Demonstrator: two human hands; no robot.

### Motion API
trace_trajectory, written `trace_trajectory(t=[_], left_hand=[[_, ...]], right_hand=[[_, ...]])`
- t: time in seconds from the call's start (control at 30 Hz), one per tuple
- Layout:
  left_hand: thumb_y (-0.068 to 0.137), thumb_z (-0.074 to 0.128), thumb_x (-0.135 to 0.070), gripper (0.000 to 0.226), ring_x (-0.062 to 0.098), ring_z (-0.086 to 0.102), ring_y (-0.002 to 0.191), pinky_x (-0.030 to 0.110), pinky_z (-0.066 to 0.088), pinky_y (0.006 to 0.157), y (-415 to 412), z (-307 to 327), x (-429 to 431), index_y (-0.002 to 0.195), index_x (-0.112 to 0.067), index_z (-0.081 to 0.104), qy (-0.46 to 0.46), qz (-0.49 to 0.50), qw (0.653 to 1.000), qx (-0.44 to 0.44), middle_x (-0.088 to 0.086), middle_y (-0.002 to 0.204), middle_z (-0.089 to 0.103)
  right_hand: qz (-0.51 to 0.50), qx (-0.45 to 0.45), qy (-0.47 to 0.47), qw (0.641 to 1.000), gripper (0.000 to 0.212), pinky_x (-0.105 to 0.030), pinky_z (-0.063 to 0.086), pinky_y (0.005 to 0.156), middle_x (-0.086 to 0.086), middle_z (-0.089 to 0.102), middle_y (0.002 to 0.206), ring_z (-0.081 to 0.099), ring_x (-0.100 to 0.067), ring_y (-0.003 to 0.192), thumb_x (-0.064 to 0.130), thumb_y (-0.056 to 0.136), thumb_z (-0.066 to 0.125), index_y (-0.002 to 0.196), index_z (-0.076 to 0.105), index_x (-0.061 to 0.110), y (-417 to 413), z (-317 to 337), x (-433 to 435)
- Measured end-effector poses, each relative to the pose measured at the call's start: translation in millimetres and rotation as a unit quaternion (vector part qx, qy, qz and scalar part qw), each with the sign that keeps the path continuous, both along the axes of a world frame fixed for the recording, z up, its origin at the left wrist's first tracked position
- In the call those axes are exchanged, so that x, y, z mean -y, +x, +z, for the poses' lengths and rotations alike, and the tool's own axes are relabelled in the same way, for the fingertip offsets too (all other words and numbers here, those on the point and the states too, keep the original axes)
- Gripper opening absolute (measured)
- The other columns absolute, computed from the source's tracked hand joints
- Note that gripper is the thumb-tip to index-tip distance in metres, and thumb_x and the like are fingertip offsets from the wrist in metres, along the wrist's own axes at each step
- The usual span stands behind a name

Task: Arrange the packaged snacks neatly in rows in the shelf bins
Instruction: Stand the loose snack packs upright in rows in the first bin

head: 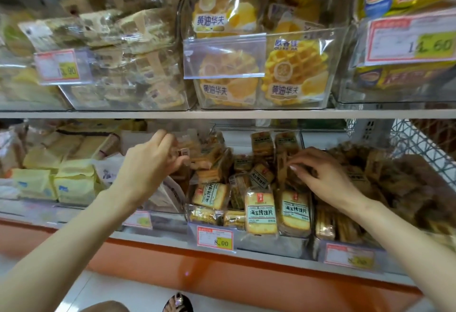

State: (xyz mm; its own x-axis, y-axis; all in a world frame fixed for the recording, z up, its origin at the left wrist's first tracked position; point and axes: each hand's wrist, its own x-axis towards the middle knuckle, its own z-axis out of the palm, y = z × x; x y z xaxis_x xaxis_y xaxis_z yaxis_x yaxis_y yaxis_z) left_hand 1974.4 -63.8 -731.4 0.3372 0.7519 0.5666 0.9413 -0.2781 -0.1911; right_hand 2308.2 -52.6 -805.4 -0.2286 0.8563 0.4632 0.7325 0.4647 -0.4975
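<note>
The clear middle bin [271, 242] on the lower shelf holds several toasted-bun-slice packets [260, 209], some upright at the front, others jumbled behind. My left hand [150, 161] reaches into the bin's left rear and pinches a clear snack packet [183, 154] by its edge. My right hand [323, 176] lies over the right side of the bin, its fingers curled onto brown snack packets [291, 178]; whether it grips one I cannot tell.
A bin of yellow-wrapped packets [74, 183] stands to the left, a bin of brown packets [394, 188] to the right. On the upper shelf are bins of waffle packets [283, 72] and bread packets [123, 48]. Price tags [214, 239] hang on the bin fronts.
</note>
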Motion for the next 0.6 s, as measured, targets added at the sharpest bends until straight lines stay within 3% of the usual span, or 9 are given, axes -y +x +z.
trace_trajectory(t=[0.07,0.13,0.23,0.3,0.37,0.47,0.53,0.6], left_hand=[[0.085,0.059,-0.034,0.034,0.024,0.059,0.053,0.029,0.046,0.037,6.5,-7.8,15.8,0.089,0.0,0.061,0.077,-0.081,0.994,-0.002,0.011,0.083,0.06],[0.087,0.054,-0.036,0.037,0.018,0.061,0.06,0.028,0.05,0.042,17.2,-12.4,15.3,0.094,0.0,0.062,0.072,-0.155,0.985,0.031,0.01,0.09,0.062],[0.083,0.053,-0.042,0.041,0.009,0.06,0.066,0.024,0.054,0.052,46.4,-20.5,2.7,0.097,-0.004,0.061,-0.001,-0.23,0.967,0.108,0.006,0.093,0.061],[0.08,0.056,-0.045,0.043,0.002,0.057,0.072,0.024,0.055,0.063,67.0,-30.1,-6.7,0.099,-0.007,0.062,-0.071,-0.249,0.95,0.175,0.002,0.093,0.061],[0.078,0.063,-0.044,0.045,-0.002,0.055,0.075,0.019,0.053,0.07,84.4,-37.0,-14.4,0.103,-0.007,0.063,-0.131,-0.263,0.927,0.234,-0.002,0.093,0.059],[0.08,0.07,-0.026,0.033,-0.002,0.057,0.077,0.007,0.047,0.069,104.6,-42.6,-16.5,0.104,-0.005,0.064,-0.176,-0.278,0.893,0.306,0.001,0.094,0.06],[0.079,0.07,-0.025,0.033,0.003,0.059,0.08,0.013,0.049,0.071,112.0,-46.4,-14.2,0.106,-0.007,0.064,-0.184,-0.286,0.882,0.326,0.001,0.095,0.062],[0.08,0.07,-0.031,0.039,0.008,0.061,0.092,0.024,0.052,0.082,112.1,-48.3,-11.7,0.113,-0.012,0.062,-0.205,-0.278,0.878,0.331,-0.001,0.104,0.063]], right_hand=[[-0.002,-0.004,-0.014,1.0,0.014,-0.016,0.036,0.083,0.011,0.056,0.097,0.054,-0.009,0.095,0.018,0.088,0.061,0.098,0.071,0.02,0.2,0.9,3.5],[-0.008,-0.022,-0.031,0.999,0.014,-0.024,0.04,0.086,0.01,0.059,0.1,0.055,-0.011,0.099,0.02,0.089,0.06,0.099,0.07,0.023,0.2,1.5,6.9],[-0.012,-0.105,-0.084,0.991,0.02,-0.03,0.043,0.093,0.011,0.06,0.108,0.054,-0.01,0.107,0.019,0.088,0.062,0.105,0.065,0.029,-1.3,7.2,13.7],[0.013,-0.168,-0.139,0.976,0.033,-0.028,0.043,0.093,0.013,0.058,0.114,0.053,-0.009,0.111,0.019,0.085,0.066,0.111,0.058,0.038,-3.5,13.1,18.0],[0.036,-0.175,-0.165,0.97,0.048,-0.024,0.04,0.093,0.014,0.055,0.121,0.049,-0.006,0.114,0.021,0.082,0.07,0.118,0.048,0.045,-6.6,16.4,20.1],[0.049,-0.152,-0.135,0.978,0.057,-0.021,0.037,0.096,0.016,0.053,0.126,0.047,-0.001,0.115,0.025,0.079,0.073,0.125,0.045,0.043,-11.7,14.9,19.1],[0.044,-0.135,-0.089,0.986,0.045,-0.009,0.037,0.089,0.021,0.057,0.112,0.051,0.003,0.106,0.023,0.079,0.073,0.112,0.05,0.045,-13.5,14.2,18.9],[0.038,-0.113,-0.042,0.992,0.038,0.0,0.035,0.081,0.026,0.057,0.101,0.052,0.011,0.097,0.021,0.079,0.072,0.102,0.051,0.043,-12.1,14.4,20.4]])
